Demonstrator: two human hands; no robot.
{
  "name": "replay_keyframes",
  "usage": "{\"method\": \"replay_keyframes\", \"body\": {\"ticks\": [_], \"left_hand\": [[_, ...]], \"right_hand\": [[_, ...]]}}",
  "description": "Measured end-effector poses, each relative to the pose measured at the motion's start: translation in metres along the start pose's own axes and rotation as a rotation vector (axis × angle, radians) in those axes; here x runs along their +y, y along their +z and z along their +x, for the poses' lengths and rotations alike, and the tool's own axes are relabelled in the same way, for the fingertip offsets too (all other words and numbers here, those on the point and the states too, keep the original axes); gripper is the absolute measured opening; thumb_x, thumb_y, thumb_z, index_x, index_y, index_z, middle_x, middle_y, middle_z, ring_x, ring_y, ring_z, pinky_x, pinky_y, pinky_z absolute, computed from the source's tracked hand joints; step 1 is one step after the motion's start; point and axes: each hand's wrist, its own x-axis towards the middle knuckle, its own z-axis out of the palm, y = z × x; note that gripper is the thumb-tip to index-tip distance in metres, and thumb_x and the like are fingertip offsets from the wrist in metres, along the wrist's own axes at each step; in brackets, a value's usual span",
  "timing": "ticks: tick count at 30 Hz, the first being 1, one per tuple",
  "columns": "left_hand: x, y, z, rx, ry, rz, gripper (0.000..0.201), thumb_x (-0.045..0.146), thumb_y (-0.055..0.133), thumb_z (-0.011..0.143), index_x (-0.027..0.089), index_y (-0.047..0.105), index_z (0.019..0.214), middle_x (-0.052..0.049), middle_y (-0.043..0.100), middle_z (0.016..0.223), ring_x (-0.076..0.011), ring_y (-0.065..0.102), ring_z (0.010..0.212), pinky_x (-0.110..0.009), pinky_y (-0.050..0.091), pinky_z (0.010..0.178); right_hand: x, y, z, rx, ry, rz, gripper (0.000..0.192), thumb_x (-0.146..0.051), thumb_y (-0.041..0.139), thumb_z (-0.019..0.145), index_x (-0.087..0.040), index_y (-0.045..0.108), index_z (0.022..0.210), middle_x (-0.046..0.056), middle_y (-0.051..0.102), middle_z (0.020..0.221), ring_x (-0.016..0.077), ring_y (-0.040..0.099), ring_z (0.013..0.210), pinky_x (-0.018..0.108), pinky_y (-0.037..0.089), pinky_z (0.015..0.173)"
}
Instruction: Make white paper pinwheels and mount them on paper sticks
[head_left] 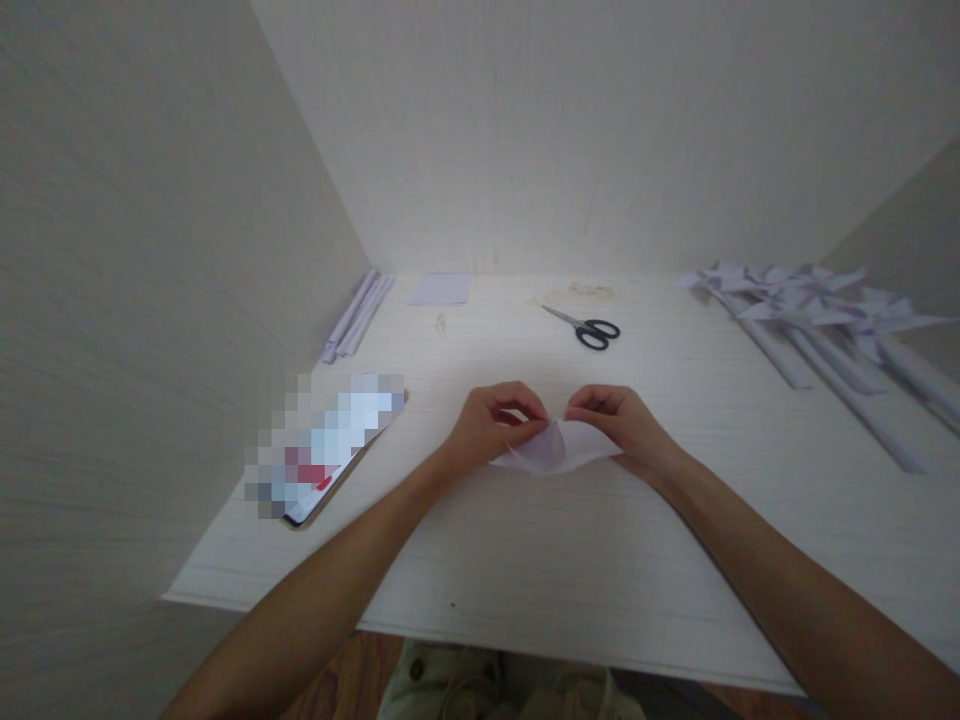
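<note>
Paper sheet (pixel 590 446), frame ctr, part-folded: L hand (pixel 496 425) fingers pinch its upper edge; R hand (pixel 621 415) fingers grasp its R side. Done: several stick-mounted pinwheels (pixel 814 310), upper R. Apparently remaining: this piece, plus spare sheet (pixel 441 290) & paper tubes (pixel 367 314), upper L.

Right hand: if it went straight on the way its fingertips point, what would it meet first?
Probably the left hand, whose fingertips face the right hand across a narrow gap. With depth unclear, the folded paper at the fingertips could be met first.
</note>
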Motion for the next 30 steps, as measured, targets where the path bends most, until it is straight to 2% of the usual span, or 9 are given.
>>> {"method": "replay_keyframes", "body": {"ticks": [14,30], "left_hand": [[0.0013,-0.0006,0.0007,0.016,0.031,0.053,0.006,0.019,0.065,0.06,0.014,0.065,0.063,-0.003,0.056,0.069,-0.0086,0.053,0.06,-0.017,0.043,0.049],[0.0004,-0.0013,0.0024,0.007,-0.003,0.142,0.008,0.021,0.062,0.062,0.014,0.066,0.064,-0.003,0.057,0.072,-0.0083,0.053,0.06,-0.016,0.044,0.047]], "right_hand": [[-0.0028,0.0022,-0.0025,0.012,0.026,0.043,0.013,-0.022,0.069,0.051,-0.016,0.058,0.053,-0.004,0.054,0.047,0.0061,0.045,0.04,0.02,0.031,0.038],[0.0045,-0.0015,0.0007,0.0,-0.073,0.051,0.013,-0.021,0.07,0.051,-0.015,0.058,0.054,-0.004,0.054,0.047,0.0057,0.045,0.04,0.019,0.031,0.039]]}}
